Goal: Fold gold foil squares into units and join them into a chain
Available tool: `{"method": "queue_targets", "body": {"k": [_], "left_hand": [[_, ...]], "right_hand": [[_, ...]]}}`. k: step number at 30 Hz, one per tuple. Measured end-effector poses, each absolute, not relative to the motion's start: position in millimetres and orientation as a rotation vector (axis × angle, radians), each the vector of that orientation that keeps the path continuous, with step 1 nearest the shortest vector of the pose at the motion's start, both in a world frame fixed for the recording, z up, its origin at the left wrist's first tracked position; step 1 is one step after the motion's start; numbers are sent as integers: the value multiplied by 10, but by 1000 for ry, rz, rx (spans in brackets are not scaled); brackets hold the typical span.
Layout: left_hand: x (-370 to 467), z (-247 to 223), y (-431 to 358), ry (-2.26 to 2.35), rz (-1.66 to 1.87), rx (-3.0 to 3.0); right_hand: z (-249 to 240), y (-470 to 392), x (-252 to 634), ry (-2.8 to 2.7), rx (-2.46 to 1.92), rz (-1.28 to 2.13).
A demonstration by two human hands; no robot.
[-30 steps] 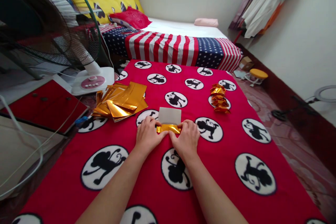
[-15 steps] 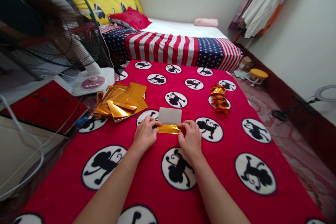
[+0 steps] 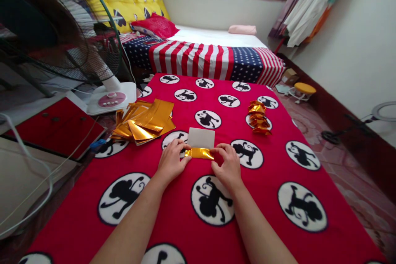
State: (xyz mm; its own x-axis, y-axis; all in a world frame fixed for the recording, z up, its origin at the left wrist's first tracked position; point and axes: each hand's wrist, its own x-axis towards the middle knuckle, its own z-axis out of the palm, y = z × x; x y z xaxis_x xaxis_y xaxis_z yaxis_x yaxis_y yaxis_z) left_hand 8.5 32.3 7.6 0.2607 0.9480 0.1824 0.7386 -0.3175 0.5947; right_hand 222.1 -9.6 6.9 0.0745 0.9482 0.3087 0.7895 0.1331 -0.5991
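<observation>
white wall (image 3: 198, 8) closes the far end, and against it sits a bed (image 3: 192, 57) draped in striped and starred cloth. nearer to me spreads a red, soft-looking cover (image 3: 235, 119) printed with white discs and black monkey figures. at its left stands a fan (image 3: 107, 76), round wire cage over a smooth pale base. on the cover, a loose stack (image 3: 145, 121) of flat, shiny gold sheets splays out, and a row of creased, angular gold folds (image 3: 259, 119) lies at the right. between them, closer in, is a small sheet (image 3: 201, 137), pale and matt, with a glossy gold strip (image 3: 199, 153) along its near side.

the left hand (image 3: 173, 161) and right hand (image 3: 228, 165) now sit apart, one at each end of the strip; a second ago i saw their thumbs meet at its near edge. both are curled, thumb and forefinger narrowly spaced; i cannot tell whether they pinch the strip or only rest on it.

i see the stack by the cover's left edge, the folds near the right edge, and broad red cloth between the right hand and that side.
</observation>
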Motion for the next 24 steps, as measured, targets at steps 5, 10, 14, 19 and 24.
{"method": "queue_targets", "body": {"k": [5,10,14,19,24], "left_hand": [[88,-30,372,1512,952,2096],[117,-62,391,1508,1155,2083],[130,-32,373,1469,1172,2134],[131,2,375,1510,1152,2109],[106,-64,421,1534,1084,2100]], "right_hand": [[56,-102,2215,-1755,-1670,261],[79,-110,2184,-1778,-1681,218],[62,-101,2180,-1775,-1673,200],[40,-93,2188,-1746,-1638,214],[59,-95,2191,-1709,-1620,260]]}}
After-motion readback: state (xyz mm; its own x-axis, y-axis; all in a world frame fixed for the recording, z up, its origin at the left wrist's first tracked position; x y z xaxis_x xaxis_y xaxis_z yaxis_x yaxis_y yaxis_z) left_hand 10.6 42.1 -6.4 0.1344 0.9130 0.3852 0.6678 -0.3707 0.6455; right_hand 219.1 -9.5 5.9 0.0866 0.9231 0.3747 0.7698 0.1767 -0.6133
